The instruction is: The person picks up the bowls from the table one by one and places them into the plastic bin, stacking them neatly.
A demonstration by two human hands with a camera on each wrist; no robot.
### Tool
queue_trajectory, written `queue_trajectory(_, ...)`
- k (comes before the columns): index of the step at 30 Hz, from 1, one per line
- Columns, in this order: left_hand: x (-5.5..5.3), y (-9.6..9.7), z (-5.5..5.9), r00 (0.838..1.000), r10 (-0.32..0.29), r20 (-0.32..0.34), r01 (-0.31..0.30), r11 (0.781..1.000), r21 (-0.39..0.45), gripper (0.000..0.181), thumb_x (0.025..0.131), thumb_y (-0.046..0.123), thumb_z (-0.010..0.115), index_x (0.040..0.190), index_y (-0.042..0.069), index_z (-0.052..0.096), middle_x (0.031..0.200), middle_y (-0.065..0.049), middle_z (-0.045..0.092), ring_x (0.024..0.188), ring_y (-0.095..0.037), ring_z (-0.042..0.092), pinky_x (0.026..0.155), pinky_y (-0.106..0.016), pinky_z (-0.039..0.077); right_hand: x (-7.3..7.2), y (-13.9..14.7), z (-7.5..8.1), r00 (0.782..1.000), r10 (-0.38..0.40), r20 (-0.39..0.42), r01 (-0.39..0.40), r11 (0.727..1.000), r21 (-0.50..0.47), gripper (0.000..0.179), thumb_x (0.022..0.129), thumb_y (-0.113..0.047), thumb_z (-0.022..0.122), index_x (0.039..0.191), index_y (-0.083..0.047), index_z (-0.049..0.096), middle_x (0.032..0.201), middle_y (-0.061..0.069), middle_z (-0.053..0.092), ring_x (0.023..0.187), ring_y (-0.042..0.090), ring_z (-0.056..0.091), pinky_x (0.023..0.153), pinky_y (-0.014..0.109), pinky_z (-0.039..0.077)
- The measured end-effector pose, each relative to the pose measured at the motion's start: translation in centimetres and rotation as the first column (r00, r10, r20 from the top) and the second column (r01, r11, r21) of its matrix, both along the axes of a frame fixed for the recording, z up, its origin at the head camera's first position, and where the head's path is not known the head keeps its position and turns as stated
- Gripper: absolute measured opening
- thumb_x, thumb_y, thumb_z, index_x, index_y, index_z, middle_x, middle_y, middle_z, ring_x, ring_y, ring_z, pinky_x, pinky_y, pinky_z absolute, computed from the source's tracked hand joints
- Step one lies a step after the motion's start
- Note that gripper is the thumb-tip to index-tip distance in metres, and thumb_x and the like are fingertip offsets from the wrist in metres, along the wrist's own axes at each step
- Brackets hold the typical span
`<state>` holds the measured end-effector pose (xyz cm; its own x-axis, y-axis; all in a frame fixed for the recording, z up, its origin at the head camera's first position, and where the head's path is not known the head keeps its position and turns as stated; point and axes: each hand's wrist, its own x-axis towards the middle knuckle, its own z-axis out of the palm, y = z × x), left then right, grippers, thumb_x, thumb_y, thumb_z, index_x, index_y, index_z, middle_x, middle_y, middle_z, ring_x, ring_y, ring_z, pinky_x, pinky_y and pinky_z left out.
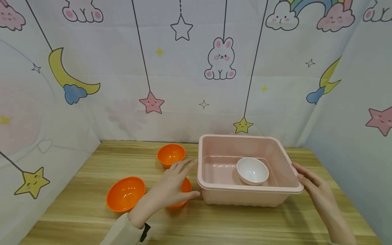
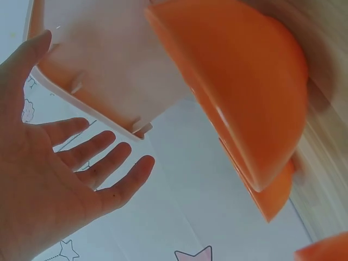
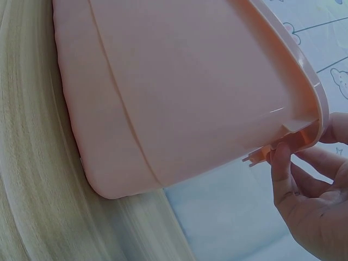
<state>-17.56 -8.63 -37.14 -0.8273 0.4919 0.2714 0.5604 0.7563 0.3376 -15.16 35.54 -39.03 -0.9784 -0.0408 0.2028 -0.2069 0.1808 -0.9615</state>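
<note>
A pink plastic basin, rectangular and deep, stands on the table with a white bowl inside it. My right hand holds its right rim, with fingers curled at the lip's underside in the right wrist view. At the basin's left side my left hand is spread with straight fingers, holding nothing. In the left wrist view its fingertips show apart from the rim. Beneath that hand an orange bowl is partly hidden. Another orange bowl lies beyond it, and a third orange bowl is to its left.
The wooden table carries everything. A white printed curtain with stars, moons and rabbits hangs along its back edge, and similar cloth closes in both sides. The basin stands close to the back curtain.
</note>
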Motion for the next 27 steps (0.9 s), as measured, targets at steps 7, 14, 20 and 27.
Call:
queue_trajectory(7, 0.0, -0.7, -0.4, 1.000, 0.020, 0.008, -0.020, 1.000, -0.001, 0.092, 0.078, 0.055, 0.072, 0.152, 0.022, 0.029, 0.151, -0.006, 0.037, 0.137, -0.030, 0.038, 0.108, -0.053, 0.038, 0.2, -0.1, 0.1, 1.000, 0.001, 0.003, -0.001, 1.000, 0.008, 0.046, 0.102, -0.017, 0.046, 0.145, -0.005, 0.040, 0.134, -0.026, 0.053, 0.117, -0.017, 0.048, 0.089, 0.003, 0.040)
queue_trajectory(14, -0.1, -1.2, -1.0, 1.000, 0.019, -0.005, -0.019, 1.000, -0.009, 0.088, 0.078, 0.055, 0.072, 0.150, 0.023, 0.034, 0.149, -0.006, 0.039, 0.136, -0.029, 0.038, 0.105, -0.060, 0.037, 0.1, -0.1, 0.0, 1.000, 0.001, -0.016, -0.001, 1.000, -0.013, 0.045, 0.102, -0.014, 0.046, 0.145, -0.003, 0.040, 0.133, -0.025, 0.054, 0.118, -0.015, 0.049, 0.089, 0.003, 0.040)
queue_trajectory(20, -0.1, -1.5, -1.6, 0.999, 0.031, 0.014, -0.031, 0.999, -0.032, 0.084, 0.078, 0.053, 0.073, 0.148, 0.023, 0.038, 0.148, -0.008, 0.041, 0.136, -0.032, 0.038, 0.103, -0.064, 0.036, 0.2, -0.2, 0.0, 1.000, 0.001, -0.013, -0.001, 1.000, -0.014, 0.045, 0.101, -0.014, 0.047, 0.145, -0.004, 0.041, 0.133, -0.025, 0.054, 0.118, -0.016, 0.048, 0.089, 0.003, 0.040)
queue_trajectory(27, -0.3, -1.8, -1.9, 0.998, 0.039, 0.039, -0.036, 0.997, -0.063, 0.079, 0.077, 0.054, 0.073, 0.144, 0.022, 0.044, 0.144, -0.011, 0.045, 0.132, -0.034, 0.041, 0.102, -0.064, 0.036, 0.1, -0.2, 0.1, 1.000, -0.018, -0.002, 0.018, 1.000, -0.011, 0.046, 0.101, -0.016, 0.047, 0.145, -0.003, 0.040, 0.133, -0.025, 0.055, 0.118, -0.015, 0.048, 0.089, 0.004, 0.040)
